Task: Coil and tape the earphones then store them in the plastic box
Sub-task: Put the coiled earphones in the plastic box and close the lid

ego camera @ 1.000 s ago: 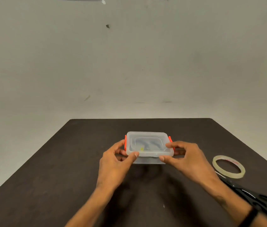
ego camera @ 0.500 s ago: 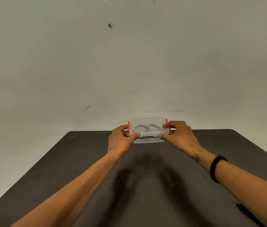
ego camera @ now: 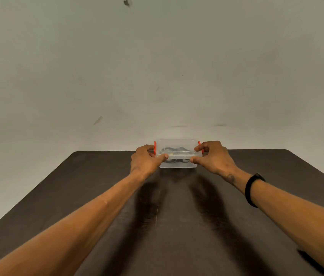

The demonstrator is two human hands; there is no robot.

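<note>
Clear plastic is showing dark loops through it: the earphones [ego camera: 174,150] are lying coiled inside the plastic box [ego camera: 178,156], whose lid is sitting on top with an orange latch [ego camera: 154,146] at the left end and another orange latch [ego camera: 200,146] at the right. The box is resting near the far edge of the dark bench [ego camera: 177,226], well out at arm's length.

The left hand [ego camera: 146,159] is gripping the left end of the box, thumb lying along the front rim and fingers curled over the latch side. The right hand [ego camera: 212,157] is gripping the right end in the same way; a black wristband [ego camera: 251,189] is circling that forearm.

Judging by this, coiling and storing are looking finished, and the closing or final placing of the box is the step in hand. Whether tape is holding the coil cannot be told through the plastic, nor whether both latches are fully snapped down.

Next, the move is calling for even pressure on both latches until they seat, then letting both hands go without nudging the box toward the bench edge just behind it.
</note>
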